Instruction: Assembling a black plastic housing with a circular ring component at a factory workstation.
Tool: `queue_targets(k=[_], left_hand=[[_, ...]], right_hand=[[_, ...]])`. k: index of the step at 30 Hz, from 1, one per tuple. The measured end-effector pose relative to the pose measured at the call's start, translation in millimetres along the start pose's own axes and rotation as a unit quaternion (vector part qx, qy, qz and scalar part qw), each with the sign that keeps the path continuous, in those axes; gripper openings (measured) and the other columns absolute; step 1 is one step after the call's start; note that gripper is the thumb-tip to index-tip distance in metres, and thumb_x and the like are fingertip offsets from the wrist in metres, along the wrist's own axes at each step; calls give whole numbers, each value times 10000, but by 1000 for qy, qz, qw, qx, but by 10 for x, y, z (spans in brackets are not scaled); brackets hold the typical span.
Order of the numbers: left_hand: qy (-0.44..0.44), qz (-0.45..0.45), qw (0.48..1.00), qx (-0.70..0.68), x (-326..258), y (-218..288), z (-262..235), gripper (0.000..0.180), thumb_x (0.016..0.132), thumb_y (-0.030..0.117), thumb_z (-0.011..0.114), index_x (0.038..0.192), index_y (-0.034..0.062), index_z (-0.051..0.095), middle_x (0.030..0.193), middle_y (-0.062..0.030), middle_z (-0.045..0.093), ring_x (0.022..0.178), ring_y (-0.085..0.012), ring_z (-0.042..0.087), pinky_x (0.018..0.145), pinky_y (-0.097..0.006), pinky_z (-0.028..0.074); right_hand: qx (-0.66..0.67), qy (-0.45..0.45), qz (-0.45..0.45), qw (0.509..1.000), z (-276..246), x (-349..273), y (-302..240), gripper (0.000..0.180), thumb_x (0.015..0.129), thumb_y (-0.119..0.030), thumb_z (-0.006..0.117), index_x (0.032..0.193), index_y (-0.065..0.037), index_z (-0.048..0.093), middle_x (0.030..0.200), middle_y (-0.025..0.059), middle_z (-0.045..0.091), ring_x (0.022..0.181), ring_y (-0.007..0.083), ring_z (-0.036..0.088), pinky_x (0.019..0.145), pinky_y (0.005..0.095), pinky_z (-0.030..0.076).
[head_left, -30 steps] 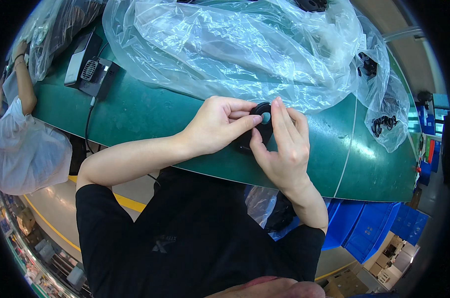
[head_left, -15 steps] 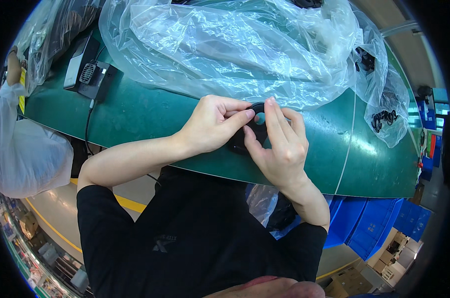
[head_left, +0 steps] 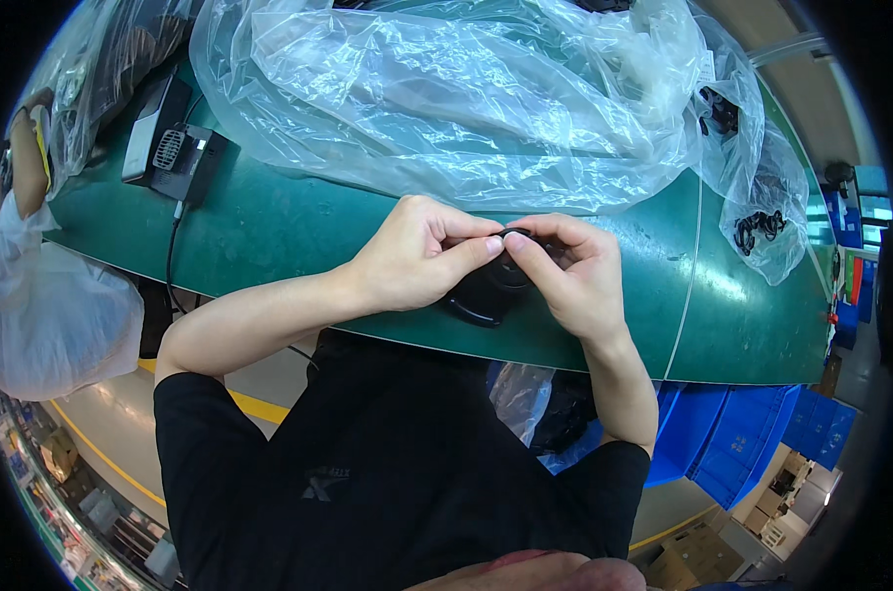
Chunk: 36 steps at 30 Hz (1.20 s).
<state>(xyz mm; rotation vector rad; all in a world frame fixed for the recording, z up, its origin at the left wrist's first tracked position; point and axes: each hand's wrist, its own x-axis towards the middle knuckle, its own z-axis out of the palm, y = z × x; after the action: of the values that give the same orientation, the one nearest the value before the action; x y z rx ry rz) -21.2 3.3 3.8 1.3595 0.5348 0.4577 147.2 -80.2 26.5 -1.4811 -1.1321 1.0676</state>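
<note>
A black, rounded, smooth-looking part [head_left: 478,298] is held over the near edge of the green table [head_left: 308,236]; I cannot make out its exact kind. My left hand [head_left: 417,258] pinches its upper rim from the left between thumb and forefinger. From the right, my right hand [head_left: 581,278] grips the same rim, thumb on top and fingers curled behind. The two thumbs almost meet there. My fingers cover the far side of the part, while its curved lower end shows below them.
Large clear plastic bags [head_left: 446,108] spread across the far side of the table. A black box-shaped device [head_left: 182,163] with a cable stands at left. Another bag with black pieces [head_left: 761,231] lies at right. Blue bins [head_left: 727,443] sit below the table's right edge. A person's arm [head_left: 30,163] shows far left.
My right hand's straight fingers have curled in, and its thumb has moved up onto the rim beside the left thumb. The black part has tilted, and its round opening no longer shows.
</note>
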Motion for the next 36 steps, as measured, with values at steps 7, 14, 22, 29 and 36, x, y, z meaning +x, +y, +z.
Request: queue_targets(k=[7, 14, 22, 29, 36], left_hand=[[-24, -47, 998, -30, -1, 0, 7, 220, 893, 91, 559, 1042, -51, 636, 803, -3, 628, 715, -21, 485, 606, -193, 403], [-11, -33, 999, 26, -9, 21, 8, 227, 906, 71, 537, 1070, -68, 614, 924, -47, 652, 852, -55, 544, 746, -213, 449], [-25, -73, 996, -33, 8, -5, -17, 213, 904, 95, 556, 1046, -40, 639, 878, -26, 651, 770, -27, 519, 658, -179, 421], [19, -121, 988, -96, 48, 81, -22, 232, 907, 119, 557, 1087, -13, 621, 891, -39, 656, 717, -28, 541, 602, -171, 428], [22, -95, 984, -152, 62, 11, -36, 301, 900, 88, 553, 1181, -22, 552, 1030, -64, 650, 828, -56, 593, 653, -172, 466]], right_hand=[[67, -23, 36, 997, -2, 0, 25, 136, 823, -61, 650, 901, 51, 653, 765, 63, 655, 688, 85, 604, 629, 200, 483], [66, 3, 27, 997, 17, 17, 66, 135, 827, -68, 646, 905, 41, 656, 748, 53, 653, 681, 75, 599, 621, 195, 475], [39, -2, 38, 999, 41, 22, 42, 154, 828, -78, 648, 910, 53, 651, 718, 50, 650, 670, 74, 600, 610, 196, 478], [85, 67, -24, 994, 22, 27, -1, 296, 781, -91, 702, 1019, 63, 617, 923, 101, 618, 751, 119, 609, 630, 240, 497], [-365, 80, -304, 876, 42, -20, -46, 603, 576, -72, 799, 1124, 40, 577, 947, 136, 592, 831, 287, 587, 731, 345, 483]])
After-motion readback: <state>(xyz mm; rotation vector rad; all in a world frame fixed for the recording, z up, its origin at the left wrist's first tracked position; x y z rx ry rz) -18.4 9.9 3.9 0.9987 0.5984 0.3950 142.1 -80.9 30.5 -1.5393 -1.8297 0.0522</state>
